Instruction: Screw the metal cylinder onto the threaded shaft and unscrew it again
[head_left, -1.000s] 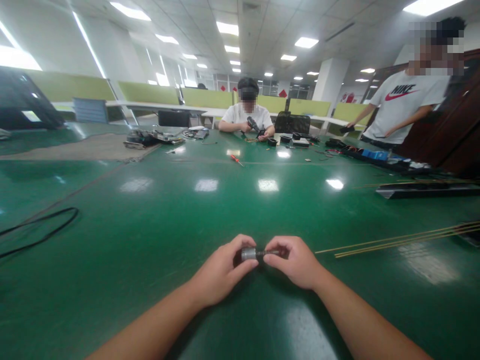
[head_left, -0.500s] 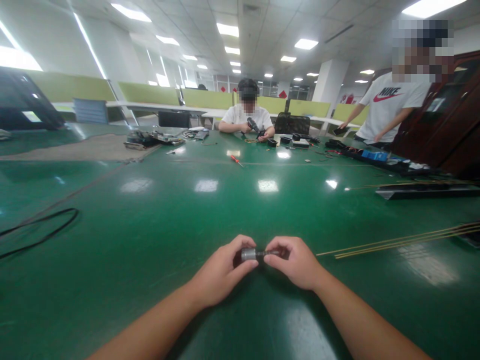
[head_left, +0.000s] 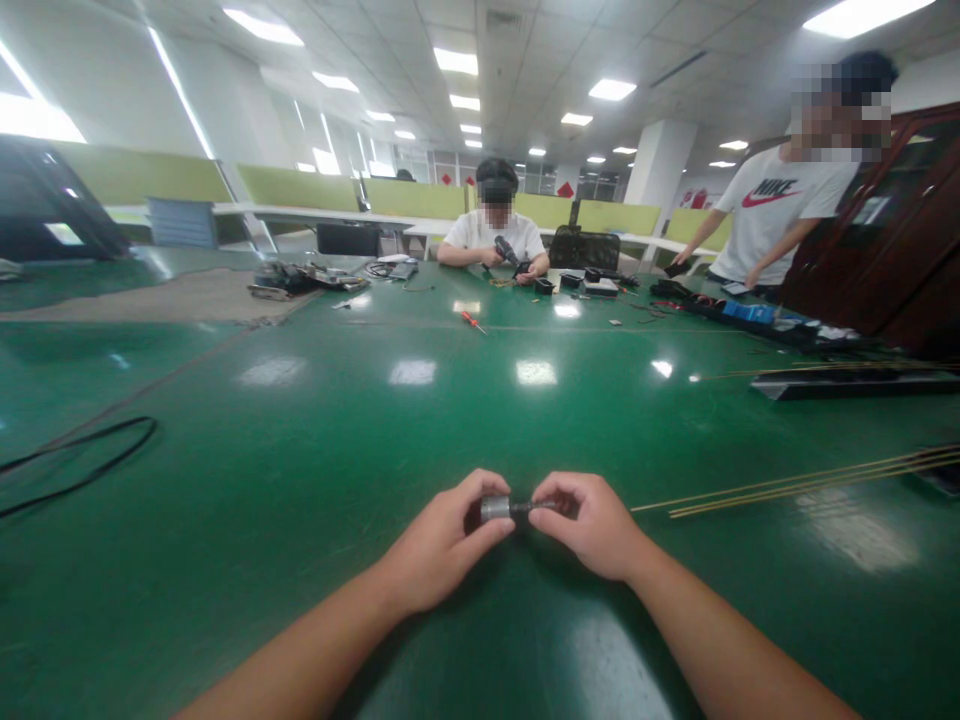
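My left hand [head_left: 442,545] is closed around a small silver metal cylinder [head_left: 496,508], its thumb below and fingers above. A narrow dark shaft [head_left: 520,507] sticks out of the cylinder's right end. My right hand [head_left: 592,522] pinches the far end of this shaft between thumb and fingers, which partly cover it. The piece lies level, just above or on the green table [head_left: 360,440]; I cannot tell whether it touches. The exact kind of part is too small to make out.
Thin yellowish rods [head_left: 787,484] lie right of my hand. A black cable [head_left: 90,465] loops at left. Farther off lie a red screwdriver [head_left: 469,320] and a dark metal channel [head_left: 855,384]. One person [head_left: 491,235] sits opposite with a power drill; another person [head_left: 780,210] stands at right.
My hands and the silver cylinder stay almost still. The standing person at right has shifted slightly, one hand moving down and left with a dark object in it.
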